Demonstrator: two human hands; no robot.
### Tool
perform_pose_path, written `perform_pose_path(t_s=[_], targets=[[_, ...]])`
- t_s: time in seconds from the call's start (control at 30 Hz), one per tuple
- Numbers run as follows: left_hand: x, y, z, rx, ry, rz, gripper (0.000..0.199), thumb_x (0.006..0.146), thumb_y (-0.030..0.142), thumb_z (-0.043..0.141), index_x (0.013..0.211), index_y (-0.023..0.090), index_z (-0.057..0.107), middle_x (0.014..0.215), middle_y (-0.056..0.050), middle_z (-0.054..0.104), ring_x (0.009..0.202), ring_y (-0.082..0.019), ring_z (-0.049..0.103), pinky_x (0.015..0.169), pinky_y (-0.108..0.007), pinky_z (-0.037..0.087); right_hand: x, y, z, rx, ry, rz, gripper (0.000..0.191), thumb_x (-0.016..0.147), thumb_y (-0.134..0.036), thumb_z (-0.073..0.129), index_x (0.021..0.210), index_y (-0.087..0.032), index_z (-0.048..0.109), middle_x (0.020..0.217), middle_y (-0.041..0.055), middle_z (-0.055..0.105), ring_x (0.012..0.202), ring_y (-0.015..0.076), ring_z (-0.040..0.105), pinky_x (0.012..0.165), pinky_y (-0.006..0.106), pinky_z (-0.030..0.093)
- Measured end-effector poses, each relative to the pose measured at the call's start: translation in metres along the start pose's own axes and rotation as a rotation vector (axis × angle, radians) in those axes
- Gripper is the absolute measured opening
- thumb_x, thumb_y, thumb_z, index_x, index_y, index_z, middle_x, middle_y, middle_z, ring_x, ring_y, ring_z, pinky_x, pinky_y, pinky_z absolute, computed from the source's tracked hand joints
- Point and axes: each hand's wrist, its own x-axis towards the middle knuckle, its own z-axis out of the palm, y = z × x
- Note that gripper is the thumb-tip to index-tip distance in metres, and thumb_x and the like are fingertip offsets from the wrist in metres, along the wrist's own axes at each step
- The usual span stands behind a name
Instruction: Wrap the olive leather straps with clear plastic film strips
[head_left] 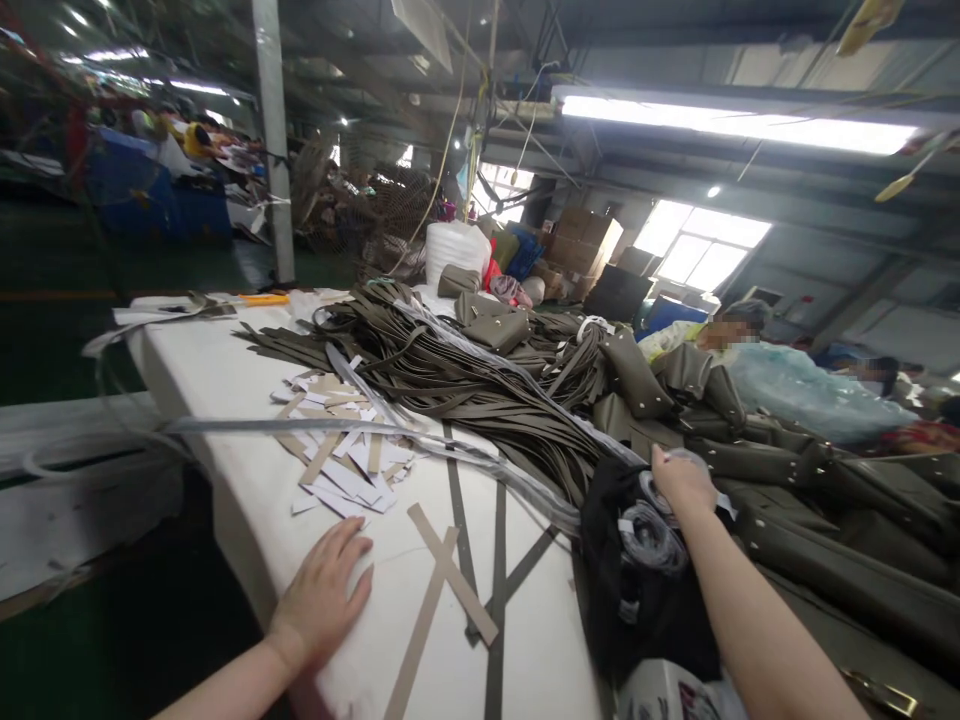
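Observation:
My left hand (326,590) lies at the white table's (247,470) near left edge with its fingers stretched out and nothing in them. Just beyond its fingertips is a loose pile of white and tan paper strips (349,440). Two tan strips (452,575) cross to its right, beside several dark flat straps (499,560). Over a black bag (637,620) on the right, my right hand (684,485) has its fingers closed. What they grip is hidden; clear plastic shows beside them. A coil of clear tubing or wrapped cord (652,537) sits on the bag just below this hand.
A thick bundle of olive straps (450,370) runs across the table, with long grey strips (525,470) alongside. Olive bags (795,460) are heaped on the right. A metal post (274,150) stands behind the table. People sit at the far right.

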Motion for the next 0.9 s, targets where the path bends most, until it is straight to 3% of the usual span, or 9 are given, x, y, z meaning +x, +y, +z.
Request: perform_pose_path(t_s=[0.07, 0.13, 0.27, 0.37, 0.47, 0.63, 0.77, 0.9], targets=[[0.001, 0.001, 0.001, -0.01, -0.009, -0.025, 0.025, 0.085, 0.032, 0.052, 0.099, 0.017, 0.067, 0.124, -0.014, 0.062, 0.119, -0.031, 0.055, 0.103, -0.048, 0.046, -0.015, 0.003, -0.004, -0.032, -0.088, -0.078, 0.054, 0.094, -0.046, 0.039, 0.095, -0.006, 0.075, 0.092, 0.0274, 0.069, 0.092, 0.0374, 0.067, 0.08, 0.046, 0.048], [0.001, 0.003, 0.001, -0.01, -0.022, -0.047, 0.026, 0.086, 0.032, 0.051, 0.1, 0.017, 0.066, 0.125, -0.015, 0.061, 0.12, -0.031, 0.054, 0.104, -0.048, 0.045, -0.032, -0.009, -0.001, -0.046, -0.131, -0.182, 0.05, 0.093, -0.043, 0.041, 0.091, -0.008, 0.076, 0.097, 0.0267, 0.07, 0.097, 0.0362, 0.067, 0.083, 0.045, 0.047], [0.002, 0.009, -0.003, 0.0, -0.065, -0.086, 0.025, 0.086, 0.03, 0.05, 0.1, 0.016, 0.066, 0.126, -0.016, 0.06, 0.122, -0.031, 0.053, 0.106, -0.049, 0.044, -0.069, -0.065, 0.024, -0.002, -0.233, -0.451, 0.036, 0.086, -0.045, 0.056, 0.106, -0.02, 0.073, 0.112, 0.0138, 0.071, 0.106, 0.0273, 0.065, 0.09, 0.033, 0.045], [0.003, 0.015, -0.009, 0.007, -0.099, -0.132, 0.024, 0.085, 0.027, 0.05, 0.1, 0.016, 0.066, 0.128, -0.016, 0.059, 0.124, -0.031, 0.051, 0.108, -0.049, 0.043, -0.094, -0.103, 0.047, -0.003, -0.316, -0.559, 0.043, 0.072, -0.029, 0.071, 0.113, -0.017, 0.07, 0.11, 0.0119, 0.072, 0.105, 0.0266, 0.066, 0.088, 0.029, 0.045], [0.003, 0.021, -0.015, -0.014, -0.139, -0.189, 0.025, 0.085, 0.025, 0.05, 0.101, 0.016, 0.066, 0.131, -0.015, 0.058, 0.127, -0.031, 0.05, 0.11, -0.049, 0.04, -0.103, -0.115, 0.057, -0.031, -0.342, -0.561, 0.027, 0.079, -0.021, 0.062, 0.102, -0.012, 0.072, 0.105, 0.0148, 0.073, 0.101, 0.0274, 0.067, 0.084, 0.03, 0.046], [0.002, 0.026, -0.021, -0.069, -0.148, -0.244, 0.025, 0.083, 0.025, 0.051, 0.101, 0.015, 0.067, 0.133, -0.016, 0.058, 0.13, -0.032, 0.048, 0.112, -0.049, 0.037, -0.098, -0.103, 0.043, -0.044, -0.408, -0.551, 0.016, 0.086, -0.017, 0.057, 0.079, -0.015, 0.072, 0.083, 0.007, 0.074, 0.085, 0.02, 0.07, 0.075, 0.025, 0.047], [0.003, 0.023, -0.021, -0.108, -0.12, -0.21, 0.027, 0.083, 0.025, 0.052, 0.102, 0.013, 0.067, 0.132, -0.02, 0.058, 0.129, -0.034, 0.05, 0.11, -0.052, 0.039, -0.109, -0.1, 0.033, -0.049, -0.405, -0.494, 0.018, 0.093, -0.029, 0.058, 0.091, -0.014, 0.068, 0.094, 0.0051, 0.071, 0.093, 0.0192, 0.066, 0.087, 0.036, 0.05], [-0.003, 0.024, -0.03, -0.183, -0.077, -0.183, 0.029, 0.08, 0.023, 0.056, 0.104, 0.012, 0.067, 0.134, -0.021, 0.056, 0.13, -0.037, 0.048, 0.108, -0.053, 0.043, -0.135, -0.104, 0.039, -0.078, -0.375, -0.402, 0.027, 0.094, -0.036, 0.06, 0.112, -0.016, 0.063, 0.116, 0.0076, 0.064, 0.104, 0.0217, 0.063, 0.091, 0.043, 0.052]])
